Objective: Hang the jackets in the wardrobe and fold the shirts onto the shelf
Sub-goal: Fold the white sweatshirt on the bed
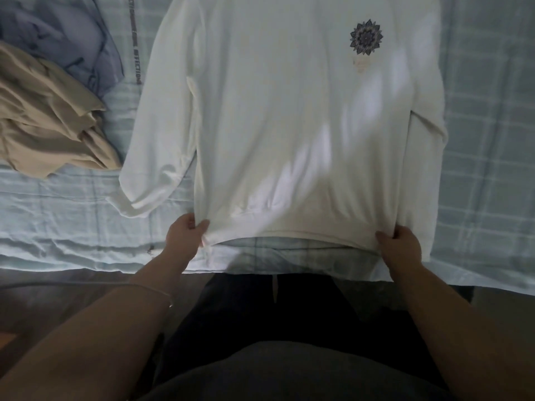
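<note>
A white long-sleeved shirt point(278, 111) with a dark flower emblem on its chest lies spread flat on the bed, hem toward me. My left hand point(185, 235) pinches the hem's left corner. My right hand point(399, 244) grips the hem's right corner. The hem is lifted slightly off the bedsheet between the two hands. Both sleeves lie along the shirt's sides, the left one ending near my left hand.
The bed point(72, 215) has a pale blue checked sheet. A crumpled beige garment point(43, 117) and a blue-grey garment point(63, 39) lie at the far left. The bed's front edge runs just in front of my legs.
</note>
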A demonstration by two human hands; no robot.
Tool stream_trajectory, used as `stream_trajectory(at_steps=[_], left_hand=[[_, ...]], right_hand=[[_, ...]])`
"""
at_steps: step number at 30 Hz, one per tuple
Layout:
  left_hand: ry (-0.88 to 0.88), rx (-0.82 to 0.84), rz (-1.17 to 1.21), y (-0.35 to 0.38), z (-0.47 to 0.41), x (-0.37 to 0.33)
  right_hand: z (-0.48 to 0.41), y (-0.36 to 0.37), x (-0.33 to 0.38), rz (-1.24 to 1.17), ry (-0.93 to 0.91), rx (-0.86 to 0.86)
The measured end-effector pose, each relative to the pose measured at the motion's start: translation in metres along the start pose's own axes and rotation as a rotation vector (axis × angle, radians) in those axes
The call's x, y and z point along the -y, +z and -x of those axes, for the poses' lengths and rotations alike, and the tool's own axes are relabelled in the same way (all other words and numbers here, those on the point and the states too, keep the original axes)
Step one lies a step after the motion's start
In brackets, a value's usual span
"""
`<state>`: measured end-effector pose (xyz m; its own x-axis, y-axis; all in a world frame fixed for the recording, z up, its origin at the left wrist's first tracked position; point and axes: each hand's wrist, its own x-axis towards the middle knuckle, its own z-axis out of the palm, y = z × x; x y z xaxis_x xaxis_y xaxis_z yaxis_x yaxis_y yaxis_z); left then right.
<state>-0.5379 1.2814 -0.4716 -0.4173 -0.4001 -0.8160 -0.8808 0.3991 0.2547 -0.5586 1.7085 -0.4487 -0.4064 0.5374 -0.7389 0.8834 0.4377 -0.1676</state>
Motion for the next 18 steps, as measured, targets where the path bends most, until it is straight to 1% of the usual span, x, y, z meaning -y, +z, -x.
stream_trajectory(at_steps=[2,5,6,8,10,12,15,18], left_hand=[[-0.006,-0.029,0.003,0.003,0.001,-0.005],[0.003,-0.026,-0.051,0.004,0.001,-0.009],[0.006,-0.028,-0.068,0.004,0.003,-0.011],[0.001,-0.056,-0.052,0.001,0.004,-0.016],[-0.015,-0.115,-0.007,-0.005,0.007,-0.026],[-0.006,-0.18,0.012,-0.013,0.008,-0.036],[0.1,-0.264,0.009,-0.024,0.005,-0.049],[0.178,-0.308,0.023,-0.034,-0.004,-0.061]], right_hand=[[0.0,0.006,0.006,0.032,-0.014,-0.008],[0.006,0.007,0.015,0.004,-0.007,-0.02],[0.01,0.007,0.018,0.007,-0.038,-0.037],[0.019,0.005,0.026,0.072,-0.17,-0.089],[0.027,0.007,0.039,0.137,-0.35,-0.138],[0.028,0.013,0.057,0.182,-0.541,-0.138],[0.027,0.031,0.098,0.274,-0.744,-0.063],[0.035,0.058,0.141,0.342,-0.834,0.055]])
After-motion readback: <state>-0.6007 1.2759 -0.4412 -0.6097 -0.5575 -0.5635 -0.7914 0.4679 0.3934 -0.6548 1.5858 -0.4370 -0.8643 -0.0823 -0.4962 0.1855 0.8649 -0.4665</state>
